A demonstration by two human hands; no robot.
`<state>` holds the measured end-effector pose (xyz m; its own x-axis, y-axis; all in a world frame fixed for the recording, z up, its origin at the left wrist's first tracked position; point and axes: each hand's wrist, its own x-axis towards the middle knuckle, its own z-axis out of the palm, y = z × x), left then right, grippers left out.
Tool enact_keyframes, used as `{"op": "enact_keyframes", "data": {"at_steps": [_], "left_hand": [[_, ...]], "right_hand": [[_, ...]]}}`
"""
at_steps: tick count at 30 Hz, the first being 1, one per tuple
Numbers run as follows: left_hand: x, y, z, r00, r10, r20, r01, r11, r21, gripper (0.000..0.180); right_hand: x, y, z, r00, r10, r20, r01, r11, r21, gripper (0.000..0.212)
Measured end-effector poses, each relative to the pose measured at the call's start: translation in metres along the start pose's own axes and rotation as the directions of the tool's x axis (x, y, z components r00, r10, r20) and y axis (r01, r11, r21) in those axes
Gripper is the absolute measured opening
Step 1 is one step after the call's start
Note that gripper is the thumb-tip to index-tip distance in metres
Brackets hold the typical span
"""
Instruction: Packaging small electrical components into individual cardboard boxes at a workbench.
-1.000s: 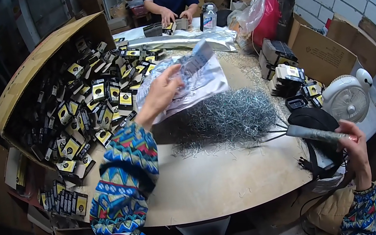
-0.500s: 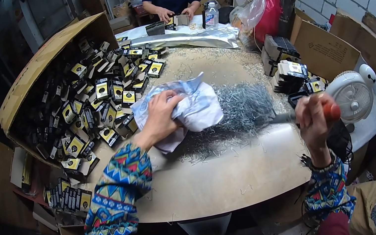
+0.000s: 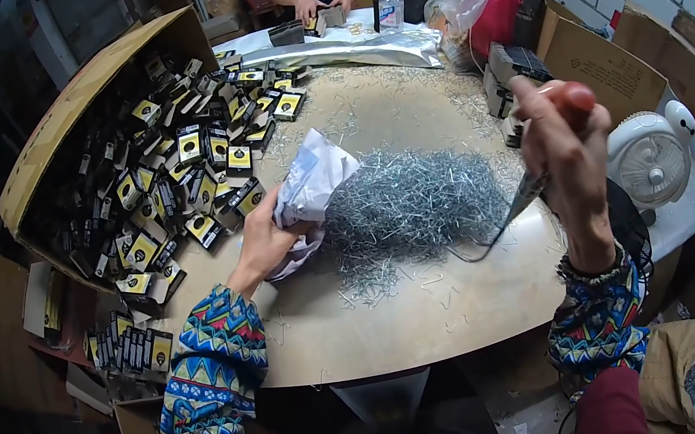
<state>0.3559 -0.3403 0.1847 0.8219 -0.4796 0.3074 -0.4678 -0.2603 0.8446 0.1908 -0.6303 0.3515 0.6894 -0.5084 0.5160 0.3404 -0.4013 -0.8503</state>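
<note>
**Now: crumpled bag and red-handled tool over the staple heap**

Left of the metal staple heap (image 3: 414, 200), small black-and-yellow packets (image 3: 175, 187) spill from a tilted cardboard box (image 3: 78, 83). Beyond it lies a long silver foil bag (image 3: 346, 48). The left hand (image 3: 263, 241) clenches a crumpled white plastic bag (image 3: 310, 188) touching the heap's left edge. The right hand (image 3: 563, 146), fingers wrapped tight, grips a red-handled tool (image 3: 553, 143) at the heap's right.

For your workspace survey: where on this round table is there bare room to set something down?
Bare tabletop lies along the near edge, between the staple pile and the rim, with stray staples. Crowded: small black-and-yellow boxes at left, silver bag at the far side.
</note>
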Motion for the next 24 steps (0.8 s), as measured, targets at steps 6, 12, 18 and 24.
{"op": "enact_keyframes", "data": {"at_steps": [6,12,18,24], "left_hand": [[0.011,0.031,0.022,0.957,0.151,-0.248,-0.133,0.987,0.088,0.051],[0.066,0.140,0.020,0.694,0.695,-0.190,-0.513,0.662,0.546,0.047],[0.080,0.207,0.011,0.557,0.787,-0.265,-0.556,0.591,0.585,0.046],[0.086,0.226,-0.057,0.500,0.807,-0.313,-0.374,0.528,0.763,0.039]], "right_hand": [[-0.006,0.022,0.007,0.952,0.156,0.262,-0.167,0.986,0.017,0.022],[-0.009,0.004,0.003,0.973,0.197,0.121,-0.221,0.947,0.235,0.023],[-0.034,0.031,0.031,0.953,0.038,-0.301,0.121,0.863,0.490,0.026],[0.002,-0.020,-0.004,0.854,-0.068,-0.516,0.431,0.649,0.627,0.025]]}}
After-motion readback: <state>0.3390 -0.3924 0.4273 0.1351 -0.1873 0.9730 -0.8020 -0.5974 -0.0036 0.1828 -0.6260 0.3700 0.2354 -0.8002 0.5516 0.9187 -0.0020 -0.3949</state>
